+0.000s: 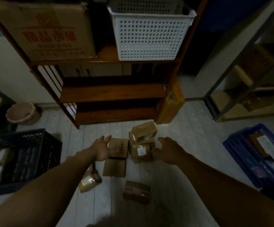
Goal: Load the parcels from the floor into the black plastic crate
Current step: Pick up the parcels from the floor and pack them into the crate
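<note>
The step in hand was picking up. The left hand (102, 149) and right hand (166, 150) flanked the stacked parcels (142, 143) on the floor, fingers spread and holding nothing. The next move likely called for clasping one and carrying it left into the black crate (49, 154).

Brown parcels (143, 130) sit in front of the reddish-brown shelf unit (113, 92); black slotted crate (51, 154) left of it, blue crate (236, 145) right, white hole-dotted basket (149, 35) on it.

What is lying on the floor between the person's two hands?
In the head view, a flat cardboard box and a stack of parcels lie between the left hand and the right hand.
</note>
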`<action>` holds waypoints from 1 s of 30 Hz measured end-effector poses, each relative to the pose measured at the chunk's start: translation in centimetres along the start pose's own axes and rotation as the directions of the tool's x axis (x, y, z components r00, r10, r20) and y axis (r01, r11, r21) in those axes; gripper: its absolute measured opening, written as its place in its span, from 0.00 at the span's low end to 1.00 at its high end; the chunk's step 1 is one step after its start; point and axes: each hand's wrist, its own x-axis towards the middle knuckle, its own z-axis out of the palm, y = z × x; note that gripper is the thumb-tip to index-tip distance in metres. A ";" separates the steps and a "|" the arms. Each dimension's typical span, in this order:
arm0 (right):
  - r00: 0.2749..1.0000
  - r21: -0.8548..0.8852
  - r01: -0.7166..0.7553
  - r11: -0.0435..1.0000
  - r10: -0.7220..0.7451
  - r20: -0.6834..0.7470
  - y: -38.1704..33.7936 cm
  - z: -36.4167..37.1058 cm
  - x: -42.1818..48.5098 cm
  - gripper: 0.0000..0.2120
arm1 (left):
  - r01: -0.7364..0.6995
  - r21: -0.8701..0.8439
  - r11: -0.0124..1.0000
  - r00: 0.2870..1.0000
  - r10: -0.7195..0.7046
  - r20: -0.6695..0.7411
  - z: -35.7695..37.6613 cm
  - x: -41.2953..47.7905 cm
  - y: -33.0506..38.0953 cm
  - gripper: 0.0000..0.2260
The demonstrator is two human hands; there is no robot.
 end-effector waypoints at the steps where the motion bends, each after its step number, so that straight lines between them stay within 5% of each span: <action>1: 1.000 0.007 0.013 1.000 -0.013 0.024 1.4 0.5 1.7 0.26 | 0.007 -0.004 1.000 1.000 -0.007 0.018 1.5 1.2 0.8 0.35; 12: 0.994 0.233 0.091 0.968 -0.104 0.045 13.7 18.0 24.1 0.22 | 0.083 -0.221 0.972 0.995 -0.068 0.074 19.8 23.1 -2.4 0.34; 17: 0.996 0.417 0.088 0.905 -0.083 -0.029 17.1 28.6 33.5 0.28 | 0.045 -0.497 0.867 0.999 -0.045 0.013 26.5 32.0 -4.8 0.23; 21: 0.991 0.560 -0.057 0.827 0.117 -0.072 18.3 32.8 37.3 0.32 | 0.017 -0.611 0.792 1.000 -0.023 -0.002 31.2 37.7 -6.1 0.21; 26: 0.991 0.611 -0.078 0.788 0.129 -0.040 18.6 35.2 38.9 0.16 | 0.014 -0.719 0.695 1.000 -0.022 -0.002 34.4 39.9 -6.1 0.22; 30: 0.987 0.606 -0.070 0.792 0.144 -0.075 17.2 34.0 36.1 0.18 | 0.018 -0.700 0.714 0.998 -0.053 -0.029 33.1 37.1 -6.4 0.17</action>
